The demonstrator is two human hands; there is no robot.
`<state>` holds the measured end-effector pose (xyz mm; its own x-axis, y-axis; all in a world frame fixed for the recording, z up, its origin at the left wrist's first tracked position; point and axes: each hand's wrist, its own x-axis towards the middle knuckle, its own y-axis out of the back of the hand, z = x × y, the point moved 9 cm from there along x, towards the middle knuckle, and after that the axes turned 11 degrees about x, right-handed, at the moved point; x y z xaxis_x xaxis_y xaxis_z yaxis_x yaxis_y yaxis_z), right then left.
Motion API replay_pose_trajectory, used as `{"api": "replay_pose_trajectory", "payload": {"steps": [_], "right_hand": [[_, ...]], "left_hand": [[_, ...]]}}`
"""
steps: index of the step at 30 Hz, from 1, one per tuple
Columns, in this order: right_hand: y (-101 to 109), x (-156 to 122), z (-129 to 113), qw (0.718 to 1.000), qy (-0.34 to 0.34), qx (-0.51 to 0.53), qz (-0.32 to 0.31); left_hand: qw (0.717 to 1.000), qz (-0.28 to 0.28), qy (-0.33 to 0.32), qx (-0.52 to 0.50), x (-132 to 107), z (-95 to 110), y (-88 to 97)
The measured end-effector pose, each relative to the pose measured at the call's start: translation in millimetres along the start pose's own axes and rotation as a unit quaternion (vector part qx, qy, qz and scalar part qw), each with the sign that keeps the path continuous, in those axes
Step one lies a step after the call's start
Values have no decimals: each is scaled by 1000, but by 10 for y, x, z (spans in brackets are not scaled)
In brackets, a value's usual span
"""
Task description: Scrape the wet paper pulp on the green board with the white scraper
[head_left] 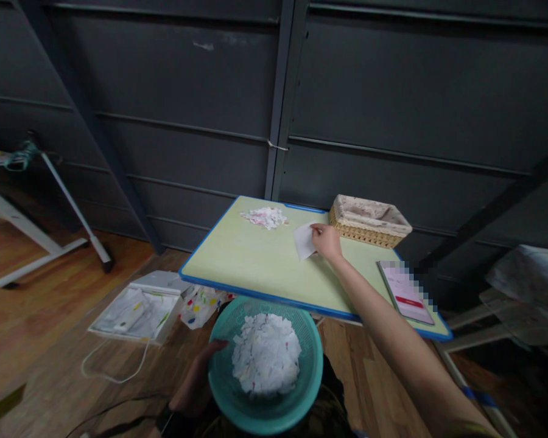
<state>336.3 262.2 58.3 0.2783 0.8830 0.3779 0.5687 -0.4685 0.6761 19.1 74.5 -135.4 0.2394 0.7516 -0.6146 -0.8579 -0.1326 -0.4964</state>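
My right hand (327, 241) pinches the edge of a white sheet of paper (304, 242) over the table. Below the table edge, in front of my body, is a green plastic basket (313, 371) with a heap of torn white paper scraps (267, 356) in it. My left hand (200, 371) grips the basket's left rim, thumb over the edge; its other fingers are hidden. A smaller pile of paper scraps (265, 217) lies at the table's far left part.
The pale yellow table (237, 261) has a blue edge. A fabric-lined wicker basket (369, 222) stands at its back right, a tablet (406, 293) at its right end. On the floor at left lie a white open box (132, 313) and a spotted plastic bag (201, 307).
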Motion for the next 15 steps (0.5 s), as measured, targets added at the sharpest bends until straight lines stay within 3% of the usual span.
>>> {"api": "replay_pose_trajectory", "payload": {"steps": [4, 8, 11, 15], "right_hand": [[158, 110, 97, 999, -4, 33, 19], [347, 346, 110, 991, -33, 102, 76], [291, 462, -77, 991, -32, 116, 53], [30, 360, -515, 999, 31, 33, -15]], "left_hand": [[1000, 18, -7, -11, -146, -24, -84], [998, 53, 39, -8, -112, -143, -24], [996, 85, 31, 0, -55, -222, 35], [995, 99, 18, -18, 18, -355, 21]]}}
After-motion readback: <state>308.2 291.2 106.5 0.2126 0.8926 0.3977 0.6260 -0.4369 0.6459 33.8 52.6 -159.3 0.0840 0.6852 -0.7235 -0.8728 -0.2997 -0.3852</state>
